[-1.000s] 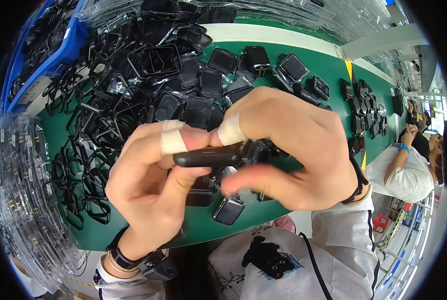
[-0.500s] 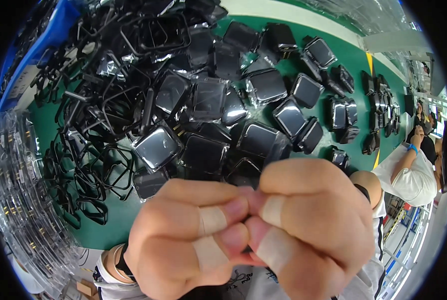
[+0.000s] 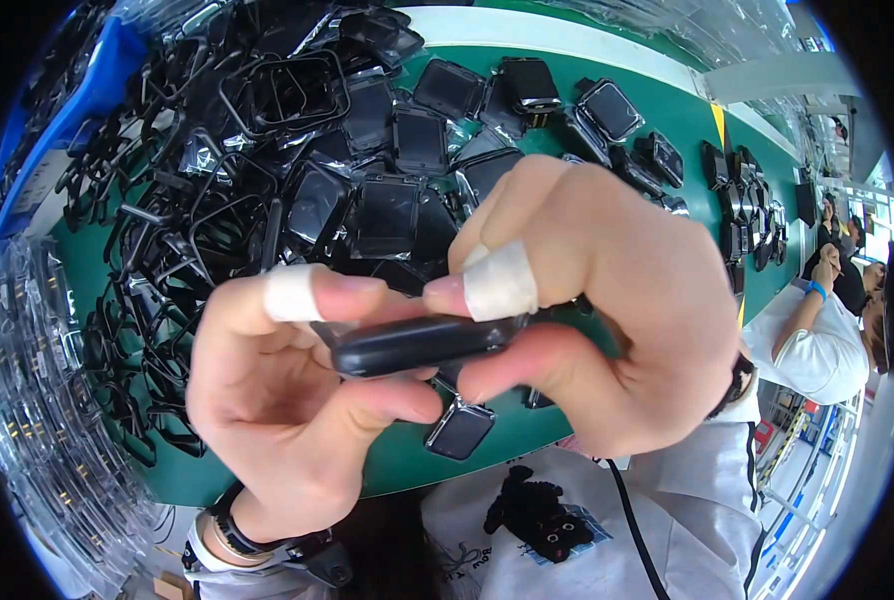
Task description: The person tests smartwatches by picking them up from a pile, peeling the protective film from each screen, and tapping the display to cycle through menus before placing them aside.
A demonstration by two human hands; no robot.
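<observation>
Close in front of me I hold a black, rounded-rectangular watch case (image 3: 422,345), seen edge-on. My left hand (image 3: 277,410) pinches its left end between thumb and fingers, and my right hand (image 3: 632,290) does the same at the right end. Pale tape wraps a digit on each hand. What lies on the case's far side is hidden. Beneath my hands, one square watch unit (image 3: 459,430) lies on the green table (image 3: 417,465). Farther back spreads a pile of black watch units (image 3: 387,215) in clear film. Loose black frames (image 3: 217,235) are heaped to its left.
Clear plastic trays (image 3: 47,400) are stacked along the left edge, below a blue bin (image 3: 97,90). Black units (image 3: 752,210) stand grouped at the right, by a yellow-and-black stripe (image 3: 719,128). A person in a white top (image 3: 817,345) sits beyond them.
My fists were pressed together with whatever they held hidden. They have moved apart and turned, so the black case shows between my fingers. My view has shifted slightly.
</observation>
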